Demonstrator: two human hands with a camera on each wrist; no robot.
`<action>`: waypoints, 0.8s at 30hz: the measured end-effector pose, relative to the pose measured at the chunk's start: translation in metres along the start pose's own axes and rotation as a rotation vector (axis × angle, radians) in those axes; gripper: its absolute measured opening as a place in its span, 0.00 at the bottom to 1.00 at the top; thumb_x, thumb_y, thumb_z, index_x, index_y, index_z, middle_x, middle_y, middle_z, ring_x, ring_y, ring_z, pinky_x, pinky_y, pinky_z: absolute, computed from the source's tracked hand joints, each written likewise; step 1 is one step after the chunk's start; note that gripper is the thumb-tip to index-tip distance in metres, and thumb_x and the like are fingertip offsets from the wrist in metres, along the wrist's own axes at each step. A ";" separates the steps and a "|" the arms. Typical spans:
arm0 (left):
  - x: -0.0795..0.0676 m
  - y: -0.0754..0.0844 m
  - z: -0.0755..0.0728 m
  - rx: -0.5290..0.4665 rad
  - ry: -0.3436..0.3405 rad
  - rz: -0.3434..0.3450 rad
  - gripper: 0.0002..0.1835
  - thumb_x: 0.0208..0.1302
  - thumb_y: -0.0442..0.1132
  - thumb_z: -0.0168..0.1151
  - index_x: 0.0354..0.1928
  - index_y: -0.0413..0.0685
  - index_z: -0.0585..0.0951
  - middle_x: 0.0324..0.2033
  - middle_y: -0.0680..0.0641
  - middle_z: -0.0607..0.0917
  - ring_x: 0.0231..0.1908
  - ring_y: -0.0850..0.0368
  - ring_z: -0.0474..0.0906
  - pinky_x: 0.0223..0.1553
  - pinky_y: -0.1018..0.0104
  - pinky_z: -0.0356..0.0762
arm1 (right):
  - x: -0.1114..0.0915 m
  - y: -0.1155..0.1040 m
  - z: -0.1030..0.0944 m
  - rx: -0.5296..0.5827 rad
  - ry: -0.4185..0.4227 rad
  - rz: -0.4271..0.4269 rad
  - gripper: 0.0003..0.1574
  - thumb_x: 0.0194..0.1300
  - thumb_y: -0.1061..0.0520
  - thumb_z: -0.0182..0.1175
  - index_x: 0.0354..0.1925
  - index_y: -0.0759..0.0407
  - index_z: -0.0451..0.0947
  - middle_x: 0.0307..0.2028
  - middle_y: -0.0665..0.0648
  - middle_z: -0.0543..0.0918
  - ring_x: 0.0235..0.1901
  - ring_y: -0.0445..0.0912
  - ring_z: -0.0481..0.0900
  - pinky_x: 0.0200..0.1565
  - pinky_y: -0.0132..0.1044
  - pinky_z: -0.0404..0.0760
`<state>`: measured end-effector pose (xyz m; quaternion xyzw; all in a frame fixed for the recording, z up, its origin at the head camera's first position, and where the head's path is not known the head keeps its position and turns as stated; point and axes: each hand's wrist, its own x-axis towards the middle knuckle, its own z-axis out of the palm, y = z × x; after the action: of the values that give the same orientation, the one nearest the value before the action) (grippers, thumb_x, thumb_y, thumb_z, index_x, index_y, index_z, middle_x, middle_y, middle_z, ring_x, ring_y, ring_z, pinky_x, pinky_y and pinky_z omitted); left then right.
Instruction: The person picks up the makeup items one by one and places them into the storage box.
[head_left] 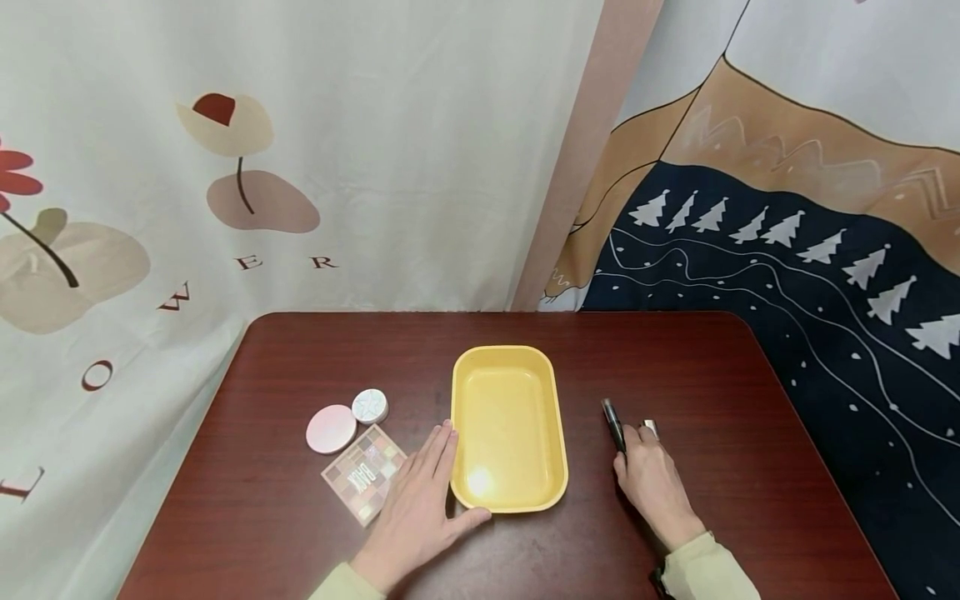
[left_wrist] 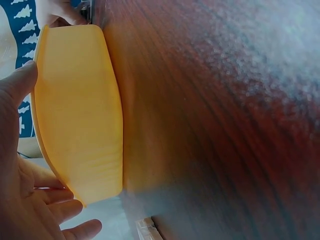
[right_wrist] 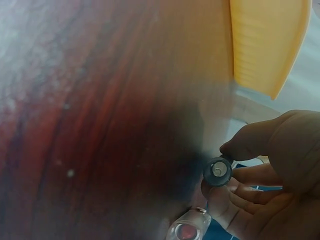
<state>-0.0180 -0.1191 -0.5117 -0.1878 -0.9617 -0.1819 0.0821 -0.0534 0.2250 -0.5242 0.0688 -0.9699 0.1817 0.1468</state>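
Observation:
A yellow tray [head_left: 510,425] stands on the table. My left hand [head_left: 416,512] rests against its left side near the front corner, fingers extended along the rim and thumb at the near edge. Right of the tray, my right hand [head_left: 654,483] pinches a slim black cosmetic tube [head_left: 612,421] between thumb and fingers. The right wrist view shows that black tube [right_wrist: 217,171] end-on, with a metallic centre. Just beside those fingers lies a small clear-ended tube [right_wrist: 190,227] with red inside; the hand partly hides it in the head view.
Left of the tray lie a square makeup palette [head_left: 363,475], a pink round compact [head_left: 331,429] and a small white round case [head_left: 370,406]. The left hand slightly overlaps the palette. Printed curtains [head_left: 420,167] hang behind the dark red wooden table [head_left: 360,342].

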 end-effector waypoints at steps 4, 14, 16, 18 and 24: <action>0.000 0.000 -0.001 -0.010 -0.009 -0.003 0.60 0.58 0.77 0.61 0.79 0.39 0.61 0.78 0.42 0.62 0.76 0.45 0.62 0.67 0.40 0.70 | 0.000 -0.003 -0.002 0.012 0.030 -0.033 0.22 0.52 0.72 0.68 0.48 0.75 0.79 0.33 0.65 0.77 0.25 0.60 0.81 0.26 0.53 0.82; -0.001 0.001 -0.001 -0.044 -0.014 -0.010 0.60 0.58 0.76 0.61 0.79 0.39 0.61 0.79 0.41 0.61 0.76 0.44 0.62 0.66 0.39 0.70 | 0.004 -0.016 -0.010 0.022 0.034 -0.074 0.22 0.54 0.71 0.69 0.49 0.72 0.82 0.36 0.65 0.80 0.32 0.59 0.82 0.31 0.54 0.83; -0.001 0.001 -0.001 -0.052 -0.016 -0.013 0.59 0.59 0.76 0.61 0.79 0.39 0.61 0.79 0.41 0.61 0.76 0.44 0.62 0.66 0.39 0.70 | 0.005 -0.019 -0.011 0.028 0.031 -0.081 0.21 0.55 0.71 0.69 0.50 0.72 0.82 0.37 0.65 0.80 0.32 0.59 0.82 0.31 0.54 0.83; -0.001 0.001 -0.001 -0.059 -0.019 -0.018 0.59 0.59 0.76 0.61 0.79 0.40 0.60 0.79 0.41 0.61 0.76 0.43 0.61 0.67 0.39 0.70 | 0.005 -0.021 -0.013 0.038 0.030 -0.093 0.21 0.55 0.71 0.68 0.50 0.71 0.82 0.37 0.64 0.80 0.32 0.58 0.82 0.31 0.53 0.83; 0.000 0.001 -0.002 -0.075 -0.040 -0.027 0.60 0.59 0.77 0.59 0.80 0.40 0.59 0.80 0.42 0.59 0.77 0.44 0.60 0.68 0.39 0.68 | 0.007 -0.027 -0.015 0.058 0.072 -0.153 0.21 0.54 0.71 0.70 0.49 0.70 0.83 0.36 0.62 0.80 0.35 0.57 0.81 0.32 0.51 0.83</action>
<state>-0.0176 -0.1191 -0.5101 -0.1812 -0.9582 -0.2149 0.0532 -0.0511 0.2054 -0.5004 0.1404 -0.9502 0.2004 0.1928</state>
